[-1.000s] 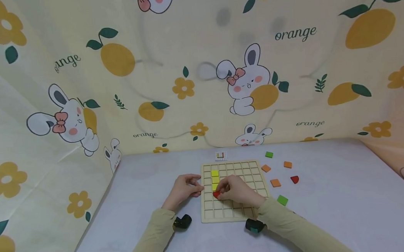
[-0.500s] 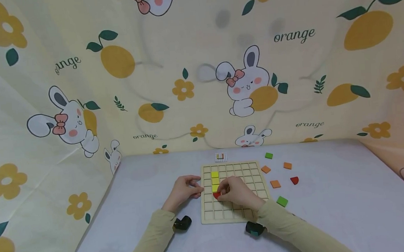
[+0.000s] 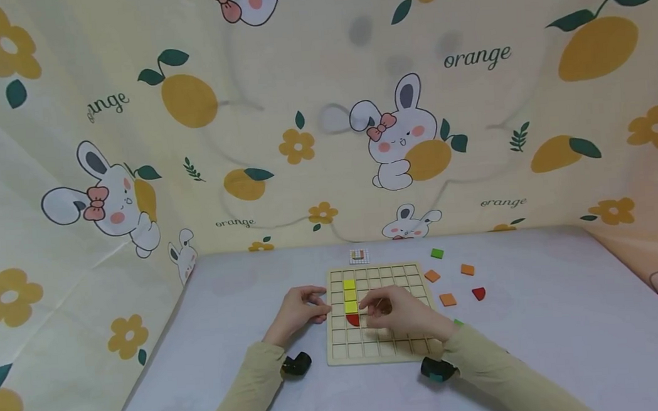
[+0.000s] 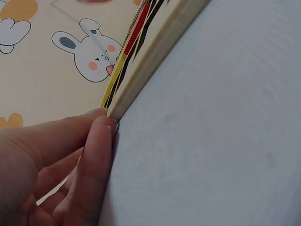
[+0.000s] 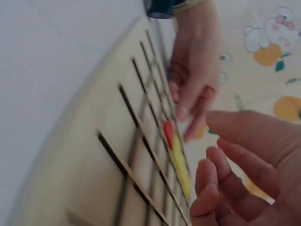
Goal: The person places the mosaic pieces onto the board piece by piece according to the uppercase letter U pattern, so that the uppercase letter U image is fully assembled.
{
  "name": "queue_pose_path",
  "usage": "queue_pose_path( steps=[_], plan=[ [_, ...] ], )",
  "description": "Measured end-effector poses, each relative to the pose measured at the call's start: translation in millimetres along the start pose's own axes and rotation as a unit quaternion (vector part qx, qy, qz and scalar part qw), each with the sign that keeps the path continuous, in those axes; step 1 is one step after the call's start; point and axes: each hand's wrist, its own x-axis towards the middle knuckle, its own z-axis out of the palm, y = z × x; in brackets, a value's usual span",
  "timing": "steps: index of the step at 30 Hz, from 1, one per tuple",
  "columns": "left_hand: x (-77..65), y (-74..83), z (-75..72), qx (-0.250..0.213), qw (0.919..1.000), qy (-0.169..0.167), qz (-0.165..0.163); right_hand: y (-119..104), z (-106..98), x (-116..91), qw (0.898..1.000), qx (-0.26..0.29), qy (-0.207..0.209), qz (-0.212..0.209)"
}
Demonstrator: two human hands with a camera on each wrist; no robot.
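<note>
A wooden grid board (image 3: pixel 383 345) lies on the table. Down its second column run several yellow square tiles (image 3: pixel 349 295), with a red quarter-circle tile (image 3: pixel 353 320) at their near end. My right hand (image 3: pixel 398 311) hovers over the board just right of the red tile; in the right wrist view its thumb and fingers (image 5: pixel 235 122) stand apart, holding nothing. My left hand (image 3: pixel 298 311) grips the board's left edge, with thumb and fingertips right at the rim in the left wrist view.
Right of the board lie orange square tiles (image 3: pixel 448 299), another red quarter-circle tile (image 3: pixel 479 294) and a green tile (image 3: pixel 437 253). A second green tile (image 3: pixel 458 322) is partly hidden by my right arm. Behind the board sits a small pattern card (image 3: pixel 359 256), before a printed curtain (image 3: pixel 298 75).
My right hand has let go of the red quarter-circle tile and moved a little right, leaving it on the board. My left hand has stayed at the board's edge.
</note>
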Motion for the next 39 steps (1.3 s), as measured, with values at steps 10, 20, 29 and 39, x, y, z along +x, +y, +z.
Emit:
queue_pose_path(
  steps=[10,20,29,39],
  plan=[
    [-0.7,1.5,0.2,0.0,1.0,0.005,-0.005,15.5,-58.8,-41.4,1.0,-0.024,0.01,0.018],
    [-1.3,1.0,0.7,-0.001,0.9999,0.012,-0.012,54.5,-99.3,-83.3,0.998,-0.038,0.02,0.044],
    [-0.2,0.5,0.1,-0.003,1.0,0.005,-0.001,73.2,-110.5,-103.4,0.996,-0.049,-0.032,0.074],
    [-0.8,0.2,0.0,-0.007,1.0,0.002,0.002,71.9,-105.9,-106.6,0.995,-0.052,-0.046,0.074]
  ],
)
